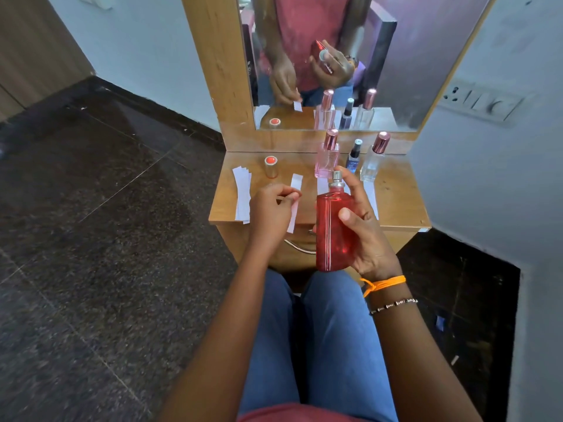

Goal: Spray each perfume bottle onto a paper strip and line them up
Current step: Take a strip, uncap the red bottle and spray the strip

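Observation:
My right hand [364, 226] grips a tall red perfume bottle [330, 233] upright above the table's front edge, with the index finger curled over its silver nozzle. Its cap is off. My left hand [271, 213] pinches a white paper strip [295, 202] just left of the bottle. A stack of spare strips [242, 194] lies at the table's left. At the back right stand a pink bottle [327, 156], a small dark blue bottle [354, 156] and a clear bottle [373, 158], with strips lying in front of them, partly hidden by my right hand.
The red-topped cap [270, 166] stands on the small wooden table [399, 205] at the back left. A mirror [396, 71] rises behind the bottles. A wall with a switch plate [484, 102] is close on the right. Dark tiled floor lies to the left.

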The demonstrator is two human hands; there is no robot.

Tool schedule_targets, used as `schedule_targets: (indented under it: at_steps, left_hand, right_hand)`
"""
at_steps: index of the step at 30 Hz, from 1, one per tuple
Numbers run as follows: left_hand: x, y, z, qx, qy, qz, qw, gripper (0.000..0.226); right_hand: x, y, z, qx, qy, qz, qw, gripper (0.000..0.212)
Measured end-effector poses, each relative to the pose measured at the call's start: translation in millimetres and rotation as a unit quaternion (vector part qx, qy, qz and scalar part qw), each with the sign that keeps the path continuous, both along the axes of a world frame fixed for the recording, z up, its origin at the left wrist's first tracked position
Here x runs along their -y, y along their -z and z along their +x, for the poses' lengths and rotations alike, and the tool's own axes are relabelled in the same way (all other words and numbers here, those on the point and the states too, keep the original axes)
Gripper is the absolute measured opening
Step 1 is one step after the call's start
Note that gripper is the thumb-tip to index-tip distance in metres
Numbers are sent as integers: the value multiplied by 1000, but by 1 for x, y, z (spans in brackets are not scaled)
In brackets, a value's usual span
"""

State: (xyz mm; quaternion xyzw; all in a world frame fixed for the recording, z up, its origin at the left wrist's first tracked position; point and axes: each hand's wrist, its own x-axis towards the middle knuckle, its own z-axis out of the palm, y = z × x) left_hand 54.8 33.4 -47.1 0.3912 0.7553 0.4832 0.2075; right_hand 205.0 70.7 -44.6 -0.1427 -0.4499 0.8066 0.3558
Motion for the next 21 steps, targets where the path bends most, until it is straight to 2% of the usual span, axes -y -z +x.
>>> schedule_targets:
  at_steps: [2,4,6,7,10,12,14,18,21]
  left_hand:
    - [2,-4,1,27,7,13,1000,15]
    - [5,-7,0,57,16,20,998,18]
    - [8,-10,-2,105,21,26,994,24]
    - [10,-12,-3,134,26,32,990,28]
    - [14,-17,-7,193,44,53,979,36]
    - [15,-20,-7,209,52,59,975,38]
    - [16,-22,-6,214,57,60,973,40]
    - [16,-25,-1,209,63,57,974,40]
    - [16,-27,1,214,68,64,972,40]
  right_hand:
    - [2,-1,0,-20,-9,-18,1000,81]
    - [1,-3,0,11,21,2,1000,75]
    - [-5,-7,0,99,101,89,986,65]
    - [-9,-10,0,141,147,151,967,63]
    - [-20,-18,0,277,221,333,874,68]
    - [-25,-21,-1,390,231,440,775,72]
    - [-26,-23,-4,455,226,522,685,72]
    - [-31,-28,-12,486,211,602,597,60]
    - [-34,-28,-13,508,187,623,565,60]
